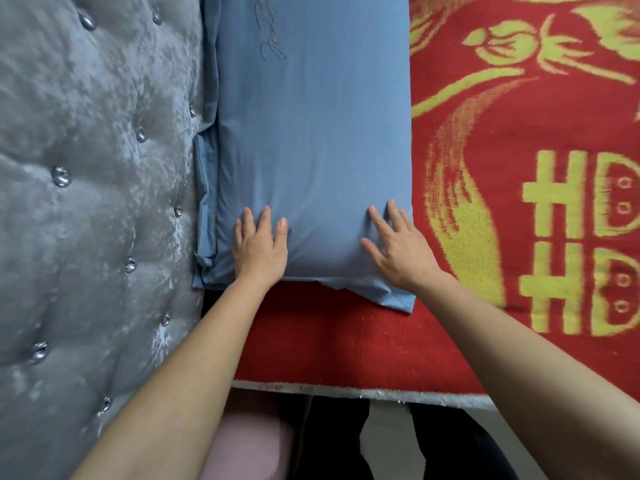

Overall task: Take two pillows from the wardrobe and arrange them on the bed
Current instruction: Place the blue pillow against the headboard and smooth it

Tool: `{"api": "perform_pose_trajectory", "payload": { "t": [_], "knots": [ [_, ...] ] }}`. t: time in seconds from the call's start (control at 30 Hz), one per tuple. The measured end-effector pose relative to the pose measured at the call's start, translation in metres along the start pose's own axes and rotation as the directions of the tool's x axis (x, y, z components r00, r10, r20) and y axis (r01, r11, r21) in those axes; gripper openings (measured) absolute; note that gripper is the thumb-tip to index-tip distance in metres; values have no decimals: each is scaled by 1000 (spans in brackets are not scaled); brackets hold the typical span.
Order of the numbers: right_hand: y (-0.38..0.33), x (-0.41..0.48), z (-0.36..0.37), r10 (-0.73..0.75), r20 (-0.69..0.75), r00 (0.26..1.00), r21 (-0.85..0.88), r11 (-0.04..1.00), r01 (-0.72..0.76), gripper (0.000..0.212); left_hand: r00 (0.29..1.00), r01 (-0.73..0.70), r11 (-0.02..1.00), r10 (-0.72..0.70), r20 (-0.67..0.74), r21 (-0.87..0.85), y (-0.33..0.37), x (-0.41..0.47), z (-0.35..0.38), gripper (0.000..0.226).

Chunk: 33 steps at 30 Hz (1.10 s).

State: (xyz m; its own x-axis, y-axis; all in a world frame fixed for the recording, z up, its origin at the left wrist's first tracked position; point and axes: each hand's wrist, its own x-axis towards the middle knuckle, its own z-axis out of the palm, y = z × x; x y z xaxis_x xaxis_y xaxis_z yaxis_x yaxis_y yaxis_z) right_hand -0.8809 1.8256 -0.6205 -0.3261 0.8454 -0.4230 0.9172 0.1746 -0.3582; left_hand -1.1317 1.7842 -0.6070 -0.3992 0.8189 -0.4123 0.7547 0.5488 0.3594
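Observation:
A blue pillow [311, 133] lies flat on the bed, its long side against the headboard. Stitched lettering shows near its far end. My left hand [260, 249] rests palm down on the near left corner of the pillow, fingers spread. My right hand [398, 244] presses flat on the near right corner, fingers apart. Neither hand grips the cloth. Only one pillow is in view.
A grey tufted headboard [86, 202] with shiny buttons fills the left side. A red blanket [519, 220] with yellow-green patterns covers the bed to the right and in front of the pillow. The bed's near edge [346, 391] runs below my arms.

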Motion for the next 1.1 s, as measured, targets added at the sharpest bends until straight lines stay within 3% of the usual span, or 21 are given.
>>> {"api": "perform_pose_trajectory", "payload": {
  "t": [0.07, 0.17, 0.33, 0.6, 0.73, 0.93, 1.1],
  "knots": [
    [-2, -15, -25, 0, -65, 998, -16, 1000, -1, 71, 994, -89, 995, 86, -64, -34, 18, -18, -22, 53],
    [-4, -34, -74, -27, -240, 970, -25, 999, 22, 73, 946, -206, 973, 226, -232, 108, 51, -45, -63, 52],
    [7, -71, -168, -172, -484, 858, -113, 985, 133, 75, 860, -190, 940, 298, -414, 282, 114, -112, -124, 59],
    [32, -159, -263, -347, -566, 748, -186, 937, 295, 74, 746, -65, 932, 282, -603, 356, 182, -264, -161, 64],
    [36, -203, -321, -430, -643, 634, -242, 899, 364, 78, 663, -59, 914, 336, -669, 400, 223, -323, -206, 64],
    [58, -280, -396, -434, -777, 456, -277, 886, 372, 85, 533, -83, 916, 374, -759, 393, 285, -409, -252, 65],
    [80, -363, -401, -460, -787, 411, -313, 872, 377, 86, 429, -89, 903, 415, -802, 419, 292, -498, -231, 64]
  ]
}}
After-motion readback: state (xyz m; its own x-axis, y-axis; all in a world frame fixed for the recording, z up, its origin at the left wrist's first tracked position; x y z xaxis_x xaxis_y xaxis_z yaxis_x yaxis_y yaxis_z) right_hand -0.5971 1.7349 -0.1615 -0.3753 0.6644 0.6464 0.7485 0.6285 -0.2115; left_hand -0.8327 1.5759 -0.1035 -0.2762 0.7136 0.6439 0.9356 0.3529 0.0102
